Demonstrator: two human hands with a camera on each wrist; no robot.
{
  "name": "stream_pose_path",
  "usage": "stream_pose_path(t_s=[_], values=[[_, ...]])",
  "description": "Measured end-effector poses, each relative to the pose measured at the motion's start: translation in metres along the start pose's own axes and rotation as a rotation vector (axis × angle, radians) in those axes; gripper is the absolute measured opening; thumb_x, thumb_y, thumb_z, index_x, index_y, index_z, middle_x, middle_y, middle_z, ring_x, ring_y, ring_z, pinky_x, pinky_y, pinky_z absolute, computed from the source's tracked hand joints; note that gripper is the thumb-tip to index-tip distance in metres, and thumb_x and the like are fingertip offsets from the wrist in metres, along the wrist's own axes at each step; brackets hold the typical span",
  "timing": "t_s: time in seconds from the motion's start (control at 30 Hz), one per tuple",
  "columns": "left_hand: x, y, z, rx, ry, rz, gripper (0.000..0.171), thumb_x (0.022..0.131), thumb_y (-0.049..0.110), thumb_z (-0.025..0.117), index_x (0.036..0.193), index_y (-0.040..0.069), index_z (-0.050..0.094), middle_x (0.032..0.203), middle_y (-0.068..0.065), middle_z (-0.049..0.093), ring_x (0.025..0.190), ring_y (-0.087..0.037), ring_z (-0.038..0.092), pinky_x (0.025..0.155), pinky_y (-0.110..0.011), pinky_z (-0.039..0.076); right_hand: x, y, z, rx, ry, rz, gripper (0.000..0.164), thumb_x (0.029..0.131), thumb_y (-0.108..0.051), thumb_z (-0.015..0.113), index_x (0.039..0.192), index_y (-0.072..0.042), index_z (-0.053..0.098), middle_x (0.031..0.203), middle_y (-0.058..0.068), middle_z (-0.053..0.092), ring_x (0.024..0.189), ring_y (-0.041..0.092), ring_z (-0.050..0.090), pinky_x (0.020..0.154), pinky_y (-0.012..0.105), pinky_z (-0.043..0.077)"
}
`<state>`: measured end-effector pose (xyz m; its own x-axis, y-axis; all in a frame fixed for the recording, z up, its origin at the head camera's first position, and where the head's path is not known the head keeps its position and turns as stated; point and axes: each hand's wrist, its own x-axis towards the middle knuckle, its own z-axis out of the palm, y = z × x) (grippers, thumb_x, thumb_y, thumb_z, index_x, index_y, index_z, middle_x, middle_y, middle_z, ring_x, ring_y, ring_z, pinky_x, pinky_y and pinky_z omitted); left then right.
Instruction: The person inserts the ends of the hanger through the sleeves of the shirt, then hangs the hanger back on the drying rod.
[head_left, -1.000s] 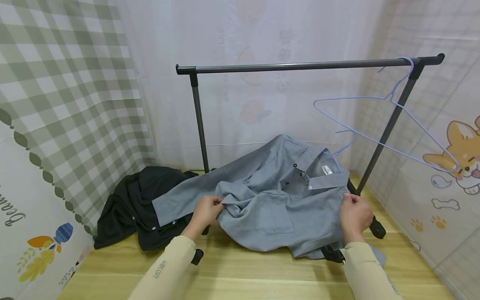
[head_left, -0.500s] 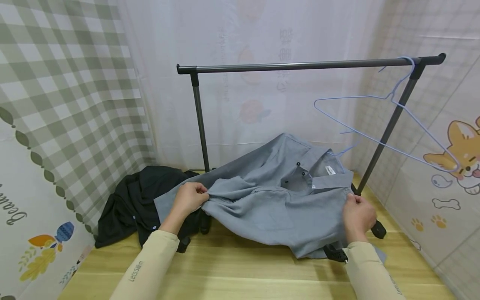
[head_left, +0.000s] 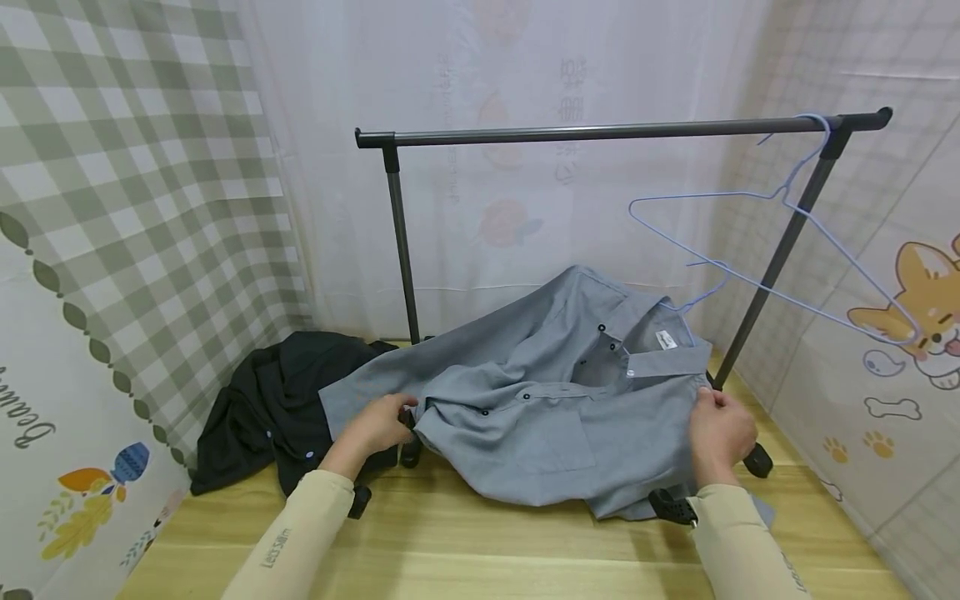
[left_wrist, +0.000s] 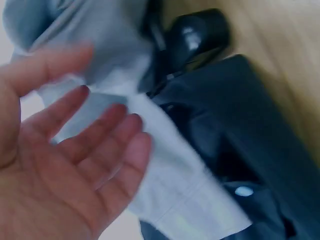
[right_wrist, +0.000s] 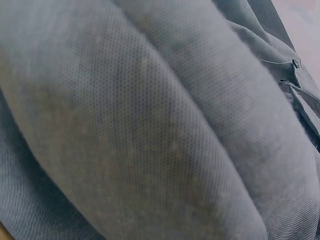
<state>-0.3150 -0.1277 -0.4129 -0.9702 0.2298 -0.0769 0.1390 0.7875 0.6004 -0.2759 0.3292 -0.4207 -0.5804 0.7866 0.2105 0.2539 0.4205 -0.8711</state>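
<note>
Nearest, across the pale wooden table [head_left: 487, 537], two sleeved arms reach in from six o'clock, and here's the news: the left hand [head_left: 374, 427], at nine o'clock of the grey shirt [head_left: 517, 446], has let go! A second ago it was pinching the front edge and half a second ago it had tugged that edge outward; now the left wrist view shows thumb and fingers well apart, nothing between them, fingertips just beside the cloth. Over at three o'clock the right hand [head_left: 722, 433] hasn't budged, thumb and finger nipped together on the shoulder; its own wrist view is filled with cloth and adds nothing. And that tug looks to have paid: front buttons [head_left: 527, 397] now show along the placket, so the panel seems better spread, though folds remain. The shirt lies across the middle of the table, its collar [head_left: 670, 361] at two o'clock, the lower hanger [head_left: 708, 295] poking out of it, hook tipped farther right than before. A black garment [head_left: 258, 417] sits farther out at nine o'clock, under the shirt's cuff. Beyond, the upper hanger [head_left: 738, 193] dangles at two o'clock from the rail [head_left: 600, 132].
</note>
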Motion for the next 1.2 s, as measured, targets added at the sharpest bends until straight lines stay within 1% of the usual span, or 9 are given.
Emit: stream_pose_path(t_s=[0.07, 0.1, 0.2, 0.27, 0.3, 0.37, 0.57, 0.9, 1.2], values=[[0.0, -0.002, 0.009, 0.025, -0.028, 0.025, 0.062, 0.082, 0.011, 0.079, 0.139, 0.004, 0.055, 0.132, -0.019, 0.058, 0.12, -0.038, 0.054, 0.094, -0.051, 0.046, 0.0, 0.0, 0.0, 0.0, -0.002, 0.0, 0.038, 0.102, -0.027, 0.052, 0.111, 0.007, 0.068, 0.116, 0.034, 0.06, 0.111, 0.053, 0.05, 0.098, 0.057, 0.031], [0.0, -0.003, 0.014, 0.023, -0.024, 0.036, 0.055, 0.083, 0.014, 0.079, 0.133, 0.004, 0.059, 0.127, -0.018, 0.061, 0.116, -0.038, 0.057, 0.093, -0.05, 0.046, 0.0, 0.0, 0.0, 0.0, -0.004, 0.0, 0.038, 0.102, -0.027, 0.052, 0.111, 0.007, 0.067, 0.116, 0.034, 0.06, 0.111, 0.054, 0.05, 0.098, 0.057, 0.031], [0.003, -0.004, 0.024, -0.027, 0.052, 0.082, 0.006, 0.091, 0.008, 0.066, 0.091, 0.003, 0.063, 0.085, -0.01, 0.063, 0.077, -0.028, 0.06, 0.071, -0.04, 0.047, 0.0, 0.0, 0.0, 0.003, -0.006, 0.001, 0.038, 0.102, -0.027, 0.052, 0.112, 0.007, 0.067, 0.117, 0.034, 0.06, 0.111, 0.053, 0.05, 0.099, 0.058, 0.031], [0.005, -0.004, 0.026, -0.077, 0.112, 0.088, 0.023, 0.093, 0.002, 0.056, 0.072, 0.009, 0.05, 0.062, -0.005, 0.046, 0.055, -0.021, 0.044, 0.056, -0.034, 0.038, 0.0, 0.0, 0.0, 0.004, -0.007, 0.002, 0.039, 0.102, -0.027, 0.052, 0.113, 0.007, 0.067, 0.117, 0.033, 0.06, 0.112, 0.053, 0.05, 0.099, 0.057, 0.031], [0.006, -0.003, 0.025, -0.112, 0.132, 0.088, 0.027, 0.094, 0.0, 0.051, 0.069, 0.01, 0.043, 0.057, -0.003, 0.037, 0.05, -0.019, 0.035, 0.053, -0.032, 0.032, 0.0, 0.0, 0.001, 0.004, -0.005, 0.003, 0.04, 0.102, -0.028, 0.052, 0.113, 0.007, 0.068, 0.117, 0.033, 0.06, 0.112, 0.052, 0.05, 0.099, 0.057, 0.031], [0.008, -0.001, 0.022, -0.192, 0.158, 0.074, 0.027, 0.095, -0.001, 0.046, 0.071, 0.01, 0.045, 0.056, -0.001, 0.033, 0.047, -0.015, 0.029, 0.05, -0.029, 0.028, 0.0, 0.0, 0.0, 0.008, 0.005, 0.008, 0.04, 0.101, -0.028, 0.052, 0.113, 0.007, 0.068, 0.117, 0.032, 0.061, 0.112, 0.052, 0.051, 0.099, 0.056, 0.031], [0.009, 0.005, -0.001, -0.312, 0.233, 0.058, 0.016, 0.093, 0.005, 0.053, 0.091, 0.005, 0.068, 0.068, -0.002, 0.054, 0.057, -0.016, 0.044, 0.055, -0.031, 0.037, 0.002, 0.001, -0.001, 0.013, 0.015, 0.023, 0.039, 0.101, -0.028, 0.053, 0.112, 0.006, 0.069, 0.117, 0.031, 0.062, 0.111, 0.051, 0.052, 0.1, 0.055, 0.032], [0.008, 0.006, -0.041, -0.477, 0.235, 0.042, 0.022, 0.095, 0.008, 0.056, 0.11, 0.002, 0.07, 0.093, -0.005, 0.069, 0.085, -0.02, 0.057, 0.075, -0.03, 0.045, 0.004, 0.001, -0.004, 0.019, 0.014, 0.032, 0.039, 0.101, -0.027, 0.052, 0.111, 0.007, 0.068, 0.117, 0.031, 0.062, 0.111, 0.051, 0.052, 0.098, 0.055, 0.034], [0.002, -0.006, -0.045, -0.361, 0.223, 0.049, 0.03, 0.097, 0.006, 0.048, 0.118, 0.004, 0.07, 0.121, -0.013, 0.066, 0.11, -0.03, 0.058, 0.091, -0.044, 0.045, 0.006, 0.003, -0.004, 0.026, 0.024, 0.032, 0.039, 0.101, -0.028, 0.053, 0.109, 0.006, 0.069, 0.116, 0.031, 0.062, 0.109, 0.05, 0.053, 0.096, 0.055, 0.035]])
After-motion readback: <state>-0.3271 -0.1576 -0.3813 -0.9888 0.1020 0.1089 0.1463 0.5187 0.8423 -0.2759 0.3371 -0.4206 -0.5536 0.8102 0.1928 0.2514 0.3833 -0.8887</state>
